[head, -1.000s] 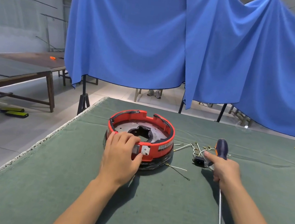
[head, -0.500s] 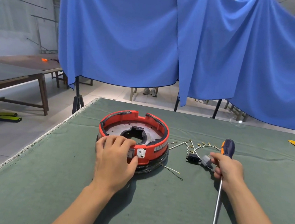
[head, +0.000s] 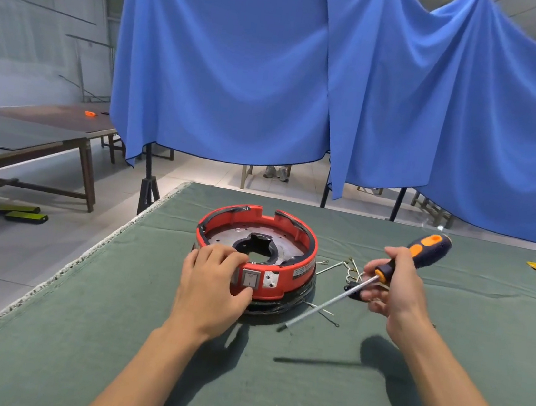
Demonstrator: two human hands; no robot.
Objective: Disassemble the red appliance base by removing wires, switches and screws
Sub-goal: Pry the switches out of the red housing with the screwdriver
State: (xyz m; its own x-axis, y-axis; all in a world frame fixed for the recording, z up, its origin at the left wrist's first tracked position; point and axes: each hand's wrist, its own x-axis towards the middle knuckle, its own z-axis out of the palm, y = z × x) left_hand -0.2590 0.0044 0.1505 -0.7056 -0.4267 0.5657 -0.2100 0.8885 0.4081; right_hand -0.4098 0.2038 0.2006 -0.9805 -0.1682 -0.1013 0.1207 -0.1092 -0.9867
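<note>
The red appliance base (head: 255, 252) sat on the green cloth-covered table (head: 304, 393), near its far left corner, with the rocker switch (head: 250, 279) in its front wall facing the person. The left hand (head: 212, 283) rested over the near rim, fingers curled over the top edge and thumb pressed to the wall just beside the switch, steadying the ring. The right hand (head: 395, 286) gripped the screwdriver (head: 382, 274) by its orange-and-navy handle, raised off the table, the shaft slanting down and leftward so the tip hung just off the base's lower right. Freed wires (head: 336, 267) lay on the cloth beside the base. The step in hand appeared to be bringing the tip to the switch or a screw; done well, the left hand would bear down firmly so the ring could not skate, and the blade would seat squarely before any force went on.
</note>
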